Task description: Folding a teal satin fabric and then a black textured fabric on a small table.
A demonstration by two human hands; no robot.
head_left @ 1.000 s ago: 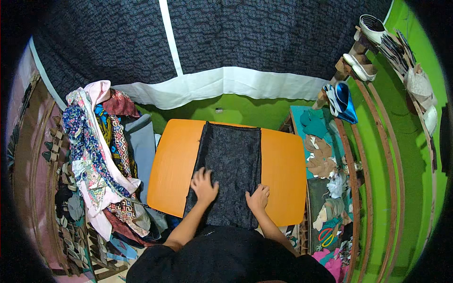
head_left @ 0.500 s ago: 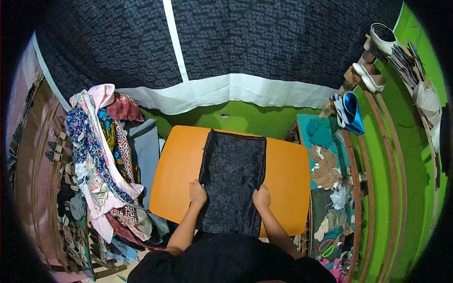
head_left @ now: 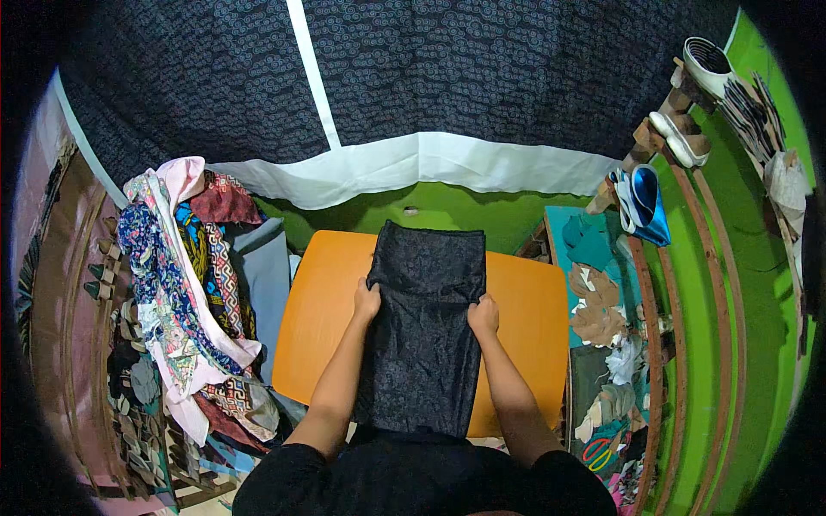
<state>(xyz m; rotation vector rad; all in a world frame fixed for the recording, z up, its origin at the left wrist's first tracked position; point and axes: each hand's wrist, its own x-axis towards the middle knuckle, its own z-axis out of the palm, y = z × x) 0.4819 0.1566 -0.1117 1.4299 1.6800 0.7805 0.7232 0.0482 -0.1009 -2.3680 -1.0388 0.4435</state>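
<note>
A folded length of black patterned fabric point(head_left: 423, 344) runs down the middle of an orange table point(head_left: 318, 310) toward my body. Its left edge is pinched in my left hand point(head_left: 367, 301), fingers closed. My right hand point(head_left: 483, 316) grips the opposite edge in the same way, slightly nearer to me. A crease crosses the cloth between the two hands. The fabric's near end reaches the table's front edge, beside my black shirt.
Piled patterned fabrics point(head_left: 194, 284) hang at the left. On the right, cut material pieces point(head_left: 596, 310) and scissors point(head_left: 598, 451) lie on a side surface. Wooden rails point(head_left: 688, 301) hold shoes point(head_left: 680, 138) and a blue shiny roll point(head_left: 641, 205). A dark curtain point(head_left: 482, 77) hangs behind.
Both hands have moved farther from my body along the fabric's edges, still gripping. The cloth's far end has shifted slightly away, and a crease now shows between the hands.
</note>
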